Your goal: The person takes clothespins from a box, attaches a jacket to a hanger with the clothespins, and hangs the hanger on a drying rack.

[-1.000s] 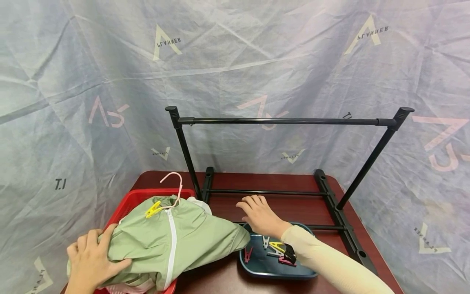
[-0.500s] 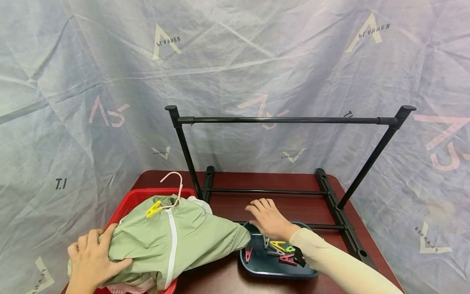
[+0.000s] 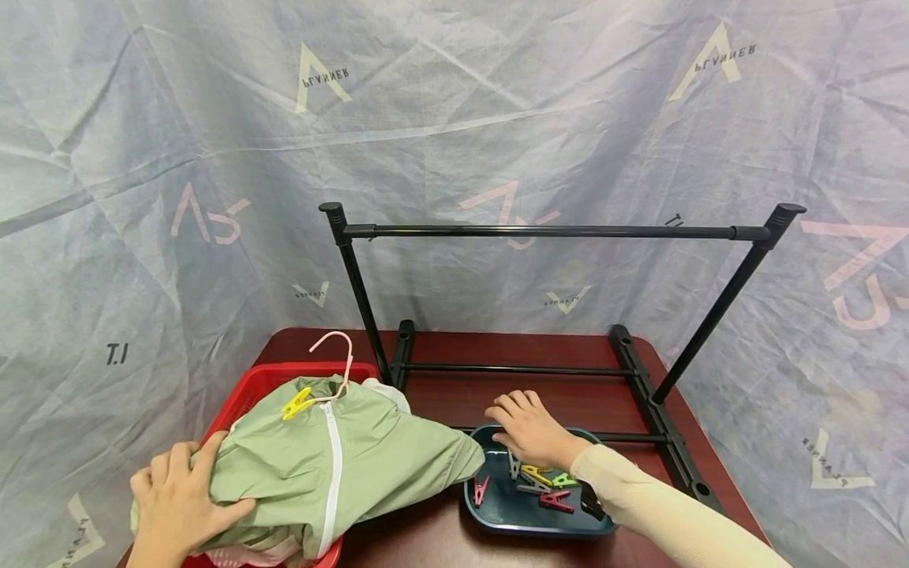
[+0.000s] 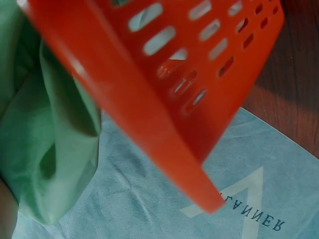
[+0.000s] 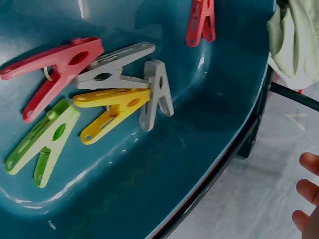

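Observation:
My left hand (image 3: 177, 501) rests on the left side of a green zip jacket (image 3: 277, 465), fingers and thumb spread. The jacket lies over a red basket (image 3: 245, 390), one sleeve reaching right to the tray. A pink hanger (image 3: 349, 363) sticks out of its collar, with a yellow clothespin (image 3: 297, 404) by the neck. Above the dark blue tray (image 3: 525, 527) hovers my right hand (image 3: 533, 430), fingers loosely bent and holding nothing. In the right wrist view, green (image 5: 45, 142), yellow (image 5: 112, 109), grey (image 5: 159, 92) and red (image 5: 62, 74) clothespins lie in the tray.
A black rack with a top bar (image 3: 554, 232) stands on the dark red table (image 3: 511, 347), its lower rail passing behind the tray. Grey printed cloth (image 3: 454, 158) hangs behind and at both sides. Pink fabric (image 3: 248, 554) shows under the jacket.
My right hand has moved right and slightly down over the tray, uncovering the green clothespin. The left hand and the jacket have stayed in place.

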Demonstrator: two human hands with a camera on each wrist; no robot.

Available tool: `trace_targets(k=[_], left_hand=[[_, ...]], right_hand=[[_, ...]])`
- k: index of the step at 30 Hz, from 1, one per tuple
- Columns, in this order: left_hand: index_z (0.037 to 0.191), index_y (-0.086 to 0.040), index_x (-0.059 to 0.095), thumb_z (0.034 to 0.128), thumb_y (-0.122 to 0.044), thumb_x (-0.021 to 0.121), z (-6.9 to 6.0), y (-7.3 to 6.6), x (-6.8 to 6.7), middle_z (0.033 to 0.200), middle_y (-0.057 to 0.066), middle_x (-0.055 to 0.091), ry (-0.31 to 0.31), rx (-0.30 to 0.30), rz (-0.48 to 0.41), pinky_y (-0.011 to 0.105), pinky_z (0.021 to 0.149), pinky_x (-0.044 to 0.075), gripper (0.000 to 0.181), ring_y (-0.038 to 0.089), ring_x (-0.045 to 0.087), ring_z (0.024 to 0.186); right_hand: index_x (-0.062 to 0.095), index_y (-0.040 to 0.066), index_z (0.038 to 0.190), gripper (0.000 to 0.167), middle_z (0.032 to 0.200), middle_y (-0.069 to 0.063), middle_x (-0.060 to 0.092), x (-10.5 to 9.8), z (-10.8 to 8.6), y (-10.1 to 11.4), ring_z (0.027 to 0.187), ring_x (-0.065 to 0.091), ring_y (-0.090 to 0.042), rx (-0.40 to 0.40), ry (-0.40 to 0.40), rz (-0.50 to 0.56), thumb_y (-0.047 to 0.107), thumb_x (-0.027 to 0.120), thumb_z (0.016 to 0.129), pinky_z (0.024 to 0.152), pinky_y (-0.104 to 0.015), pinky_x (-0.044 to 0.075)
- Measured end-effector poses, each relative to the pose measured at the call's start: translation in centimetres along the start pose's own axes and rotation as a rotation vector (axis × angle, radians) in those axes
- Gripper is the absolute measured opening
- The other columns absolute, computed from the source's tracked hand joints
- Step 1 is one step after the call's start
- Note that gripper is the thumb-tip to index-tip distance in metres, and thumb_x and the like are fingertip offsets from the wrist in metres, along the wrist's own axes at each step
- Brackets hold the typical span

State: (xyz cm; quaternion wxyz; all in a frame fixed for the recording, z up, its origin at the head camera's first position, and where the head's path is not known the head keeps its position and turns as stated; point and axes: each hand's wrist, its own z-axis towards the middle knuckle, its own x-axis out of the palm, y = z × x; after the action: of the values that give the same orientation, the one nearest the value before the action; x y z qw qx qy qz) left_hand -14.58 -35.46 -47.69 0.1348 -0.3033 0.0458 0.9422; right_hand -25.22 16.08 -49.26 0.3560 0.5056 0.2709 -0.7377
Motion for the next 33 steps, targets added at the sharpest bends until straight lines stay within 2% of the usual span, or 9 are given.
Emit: trace_targets(k=[7, 14, 20, 24, 28, 33], left_hand=[[0.118, -0.004, 0.057, 0.0655, -0.098, 0.030, -0.2, 0.1, 0.1, 0.092, 0.024, 0.043, 0.008, -0.004, -0.005, 0.057, 0.060, 0.021, 0.111, 0.043, 0.034, 0.075], [0.120, -0.004, 0.057, 0.0645, -0.099, 0.031, -0.2, 0.1, 0.0, 0.093, 0.023, 0.042, 0.041, -0.017, -0.007, 0.058, 0.060, 0.022, 0.113, 0.044, 0.035, 0.076], [0.120, -0.003, 0.056, 0.0635, -0.100, 0.031, -0.2, 0.0, -0.2, 0.093, 0.023, 0.042, 0.074, -0.037, -0.019, 0.059, 0.061, 0.022, 0.114, 0.044, 0.035, 0.077], [0.119, -0.004, 0.056, 0.0605, -0.099, 0.037, -0.2, 0.0, -0.3, 0.093, 0.022, 0.042, 0.097, -0.050, -0.021, 0.059, 0.061, 0.022, 0.113, 0.043, 0.035, 0.078], [0.119, -0.005, 0.056, 0.0578, -0.097, 0.042, -0.2, 0.1, -0.3, 0.094, 0.021, 0.042, 0.106, -0.055, -0.021, 0.058, 0.061, 0.022, 0.111, 0.042, 0.035, 0.078], [0.119, -0.005, 0.056, 0.0615, -0.098, 0.037, -0.3, 0.0, -0.2, 0.094, 0.021, 0.042, 0.093, -0.049, -0.018, 0.057, 0.060, 0.022, 0.111, 0.042, 0.034, 0.077]], right_hand=[[0.059, 0.015, 0.122, 0.032, 0.116, -0.003, 0.053, 0.6, -0.9, -0.2, 0.102, 0.047, -0.022, -0.051, 0.004, -0.007, 0.027, 0.067, 0.094, 0.088, -0.046, 0.037], [0.061, 0.016, 0.122, 0.035, 0.118, -0.004, 0.054, 0.8, -1.6, -0.4, 0.105, 0.048, -0.023, -0.052, 0.025, 0.015, 0.027, 0.071, 0.091, 0.088, -0.047, 0.037], [0.060, 0.020, 0.124, 0.032, 0.120, -0.003, 0.053, 1.2, -2.3, -0.6, 0.105, 0.048, -0.021, -0.062, 0.082, 0.008, 0.036, 0.063, 0.097, 0.089, -0.047, 0.038], [0.059, 0.022, 0.126, 0.034, 0.119, -0.001, 0.052, 1.7, -2.6, -0.7, 0.103, 0.046, -0.019, -0.083, 0.083, -0.017, 0.042, 0.057, 0.099, 0.088, -0.045, 0.037], [0.059, 0.022, 0.125, 0.034, 0.117, 0.000, 0.052, 2.0, -2.7, -0.5, 0.102, 0.045, -0.019, -0.098, 0.082, -0.010, 0.041, 0.061, 0.097, 0.088, -0.044, 0.036], [0.059, 0.022, 0.125, 0.039, 0.116, 0.000, 0.052, 2.4, -2.8, -0.2, 0.104, 0.045, -0.019, -0.093, 0.100, 0.012, 0.035, 0.071, 0.090, 0.088, -0.043, 0.035]])
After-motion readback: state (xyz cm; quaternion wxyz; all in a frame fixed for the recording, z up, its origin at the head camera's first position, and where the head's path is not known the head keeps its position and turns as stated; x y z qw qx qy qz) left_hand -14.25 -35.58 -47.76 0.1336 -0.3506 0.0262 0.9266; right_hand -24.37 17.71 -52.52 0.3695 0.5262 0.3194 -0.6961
